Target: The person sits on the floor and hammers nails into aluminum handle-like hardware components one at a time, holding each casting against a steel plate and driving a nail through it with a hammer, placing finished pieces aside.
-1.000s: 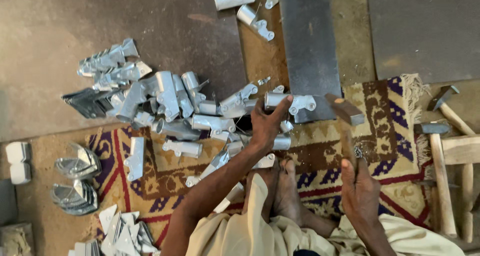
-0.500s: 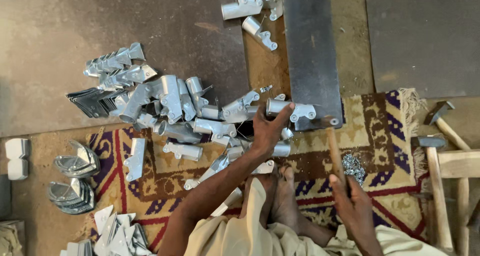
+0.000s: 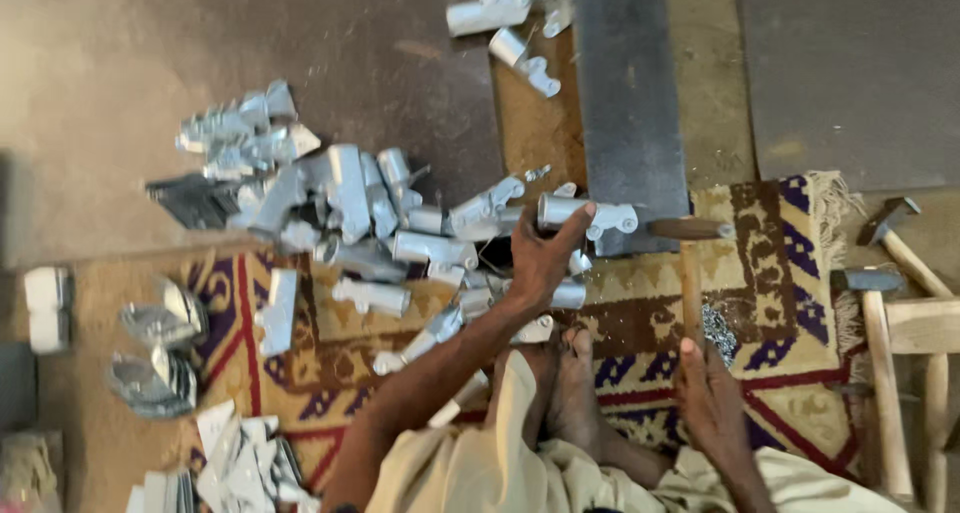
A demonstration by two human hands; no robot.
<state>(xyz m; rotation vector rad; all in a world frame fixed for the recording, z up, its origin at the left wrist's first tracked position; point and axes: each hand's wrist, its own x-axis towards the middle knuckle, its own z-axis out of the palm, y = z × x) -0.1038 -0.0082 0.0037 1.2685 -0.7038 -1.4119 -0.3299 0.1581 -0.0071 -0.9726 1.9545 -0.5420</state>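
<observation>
Gripping a silver metal tube fitting against the end of the dark steel bar, the left hand steadies it while the right hand closes round a wooden-handled hammer, its head beside the fitting, above the patterned rug

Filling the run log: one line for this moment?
left hand: holds metal tube on steel plate | right hand: grips hammer | rug

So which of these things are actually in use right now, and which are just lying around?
In use:
- left hand steadying a metal tube piece on the dark steel slab
- right hand gripping a wooden-handled hammer

Lying about:
- heap of metal tube pieces
- two spare hammers
- flat metal offcuts
- patterned rug
</observation>
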